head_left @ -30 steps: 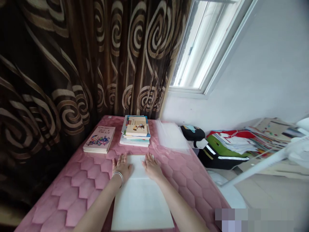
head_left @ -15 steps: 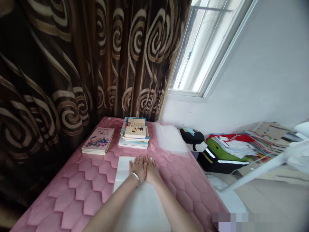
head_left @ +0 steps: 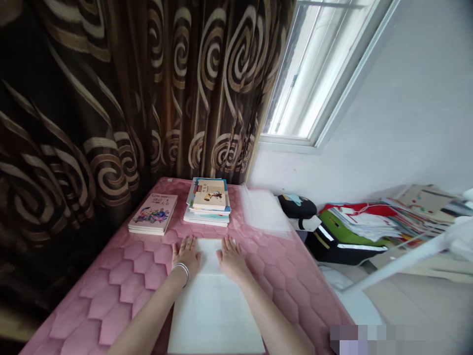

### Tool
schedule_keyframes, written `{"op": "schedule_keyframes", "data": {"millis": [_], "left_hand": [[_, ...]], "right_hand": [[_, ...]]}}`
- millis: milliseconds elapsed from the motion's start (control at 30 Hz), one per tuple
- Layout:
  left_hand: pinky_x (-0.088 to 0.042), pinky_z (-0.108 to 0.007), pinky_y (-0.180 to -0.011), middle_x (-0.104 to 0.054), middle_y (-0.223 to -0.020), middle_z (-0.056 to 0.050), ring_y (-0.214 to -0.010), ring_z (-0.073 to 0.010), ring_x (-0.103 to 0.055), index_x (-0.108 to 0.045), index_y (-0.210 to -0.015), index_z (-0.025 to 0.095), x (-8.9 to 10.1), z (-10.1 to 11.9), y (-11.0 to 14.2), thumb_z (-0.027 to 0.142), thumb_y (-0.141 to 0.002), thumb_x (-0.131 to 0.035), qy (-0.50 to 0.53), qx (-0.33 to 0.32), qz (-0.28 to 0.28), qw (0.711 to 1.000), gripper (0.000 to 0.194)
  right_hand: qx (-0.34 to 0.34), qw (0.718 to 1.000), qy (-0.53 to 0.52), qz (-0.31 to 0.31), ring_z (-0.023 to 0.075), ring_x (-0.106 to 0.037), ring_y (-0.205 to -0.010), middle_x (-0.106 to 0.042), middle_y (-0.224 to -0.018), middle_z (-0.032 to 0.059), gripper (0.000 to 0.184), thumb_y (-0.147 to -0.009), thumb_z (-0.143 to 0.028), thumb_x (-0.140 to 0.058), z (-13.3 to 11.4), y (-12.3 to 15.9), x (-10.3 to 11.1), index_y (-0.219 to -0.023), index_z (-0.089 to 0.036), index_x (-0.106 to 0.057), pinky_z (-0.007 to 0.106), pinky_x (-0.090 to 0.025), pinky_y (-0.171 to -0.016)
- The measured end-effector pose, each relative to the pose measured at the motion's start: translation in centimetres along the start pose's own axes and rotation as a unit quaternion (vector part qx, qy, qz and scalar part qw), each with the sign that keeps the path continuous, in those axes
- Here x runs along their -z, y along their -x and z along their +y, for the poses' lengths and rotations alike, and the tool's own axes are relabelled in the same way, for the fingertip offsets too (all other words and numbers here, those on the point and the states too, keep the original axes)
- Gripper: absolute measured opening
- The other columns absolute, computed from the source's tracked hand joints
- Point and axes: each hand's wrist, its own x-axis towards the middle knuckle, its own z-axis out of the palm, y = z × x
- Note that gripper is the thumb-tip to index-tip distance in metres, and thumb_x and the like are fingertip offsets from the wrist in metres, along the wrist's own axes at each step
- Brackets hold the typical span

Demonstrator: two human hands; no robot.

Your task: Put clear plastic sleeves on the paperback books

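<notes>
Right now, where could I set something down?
Bare pink quilting lies left of the left hand, in front of the low book pile, and right of the right hand, in front of the translucent sheets. Crowded: between the hands, on white paper, and around the taller book stack.

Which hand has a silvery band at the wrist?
The left hand: a silvery band circles its wrist, while the right hand has a bare wrist.

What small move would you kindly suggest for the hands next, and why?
Perhaps slide the left hand and right hand nearer: both lie flat at the far end of the white rectangular sheet, with no hand on its near part.
</notes>
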Motion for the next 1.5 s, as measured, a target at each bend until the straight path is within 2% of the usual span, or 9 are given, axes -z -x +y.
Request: {"op": "schedule_keyframes", "data": {"millis": [100, 300, 500, 633, 800, 933, 1167, 1333, 1500], "left_hand": [[-0.002, -0.059, -0.113, -0.010, -0.156, -0.001, -0.144, -0.0244, -0.008, -0.017, -0.148, 0.019, 0.0, 0.2, 0.0, 0.037, -0.089, -0.023, 0.003, -0.001, 0.000, 1.000, 0.062], [-0.002, -0.059, -0.112, -0.009, -0.157, -0.001, -0.144, -0.0243, -0.004, -0.015, -0.148, 0.017, 0.1, -0.1, 0.0, 0.031, -0.086, -0.024, -0.002, -0.015, -0.010, 1.000, 0.064], [-0.001, -0.058, -0.113, -0.012, -0.156, -0.002, -0.144, -0.0249, -0.008, -0.017, -0.148, 0.020, -0.3, -0.1, -0.2, 0.039, -0.089, -0.023, 0.014, -0.007, 0.004, 1.000, 0.063], [-0.001, -0.058, -0.113, -0.009, -0.156, 0.000, -0.144, -0.0239, -0.008, -0.015, -0.148, 0.021, -0.3, -0.2, -0.2, 0.039, -0.089, -0.023, 0.006, -0.006, 0.000, 1.000, 0.063], [-0.001, -0.060, -0.112, -0.010, -0.156, 0.001, -0.144, -0.0259, -0.008, -0.016, -0.148, 0.022, 0.0, 0.1, 0.0, 0.037, -0.088, -0.026, -0.014, 0.004, 0.004, 1.000, 0.063], [0.005, -0.064, -0.109, -0.011, -0.156, -0.001, -0.143, -0.0290, -0.007, -0.020, -0.148, 0.022, 0.2, 2.4, 0.1, 0.029, -0.087, -0.029, -0.028, 0.020, 0.006, 0.999, 0.062], [0.005, -0.064, -0.110, -0.016, -0.155, 0.002, -0.144, -0.0230, -0.007, -0.024, -0.146, 0.025, -0.5, 7.0, -0.2, 0.023, -0.089, -0.020, 0.038, -0.104, -0.030, 0.993, 0.058], [0.008, -0.062, -0.109, -0.011, -0.156, -0.001, -0.143, -0.0252, -0.010, -0.017, -0.148, 0.022, -0.2, 3.5, -0.4, 0.032, -0.088, -0.027, 0.021, -0.034, -0.012, 0.999, 0.062], [0.001, -0.062, -0.111, -0.009, -0.156, 0.000, -0.144, -0.0221, -0.010, -0.016, -0.148, 0.019, 0.5, -0.7, -0.1, 0.034, -0.089, -0.022, -0.003, 0.008, -0.007, 1.000, 0.061]], "right_hand": [[0.009, 1.000, -0.002, -0.001, 0.0273, -0.008, -0.143, -0.012, -0.154, 0.0159, 0.058, -0.095, -0.031, -0.027, -1.0, -0.2, 0.3, -0.146, -0.004, -0.021, 0.047, -0.011, -0.113], [0.146, 0.987, -0.074, -0.010, 0.0221, -0.013, -0.142, -0.023, -0.152, 0.0119, 0.054, -0.097, -0.034, -0.019, -4.7, -1.1, -0.7, -0.145, -0.009, -0.027, 0.047, -0.013, -0.114], [0.058, 0.998, -0.030, 0.000, 0.0258, -0.010, -0.143, -0.016, -0.152, 0.0191, 0.061, -0.097, -0.040, -0.021, -2.6, -1.0, -0.3, -0.144, -0.001, -0.026, 0.046, -0.011, -0.113], [-0.023, 1.000, -0.002, -0.014, 0.0231, -0.009, -0.143, -0.014, -0.154, 0.0149, 0.060, -0.096, -0.037, -0.021, -0.2, -0.4, 0.6, -0.146, -0.004, -0.022, 0.043, -0.008, -0.114], [-0.029, 0.999, 0.006, -0.013, 0.0230, -0.008, -0.143, -0.010, -0.154, 0.0141, 0.060, -0.095, -0.037, -0.022, 0.1, -0.3, 0.5, -0.146, -0.004, -0.020, 0.043, -0.007, -0.114], [-0.027, 1.000, 0.004, -0.005, 0.0243, -0.010, -0.143, -0.012, -0.154, 0.0152, 0.061, -0.095, -0.036, -0.022, -0.2, -0.2, 0.4, -0.146, -0.003, -0.022, 0.044, -0.008, -0.113], [-0.020, 1.000, -0.002, -0.007, 0.0219, -0.008, -0.143, -0.015, -0.154, 0.0116, 0.056, -0.095, -0.031, -0.020, 0.1, -0.2, 0.3, -0.146, -0.008, -0.024, 0.042, -0.006, -0.114], [-0.021, 1.000, -0.004, 0.003, 0.0222, -0.009, -0.143, -0.015, -0.154, 0.0135, 0.058, -0.095, -0.032, -0.021, 0.1, -0.2, 0.2, -0.146, -0.005, -0.022, 0.043, -0.006, -0.113], [-0.023, 1.000, 0.002, -0.001, 0.0232, -0.011, -0.143, -0.013, -0.154, 0.0135, 0.059, -0.094, -0.033, -0.021, -0.1, 0.0, 0.2, -0.146, -0.003, -0.022, 0.043, -0.007, -0.114]]}}
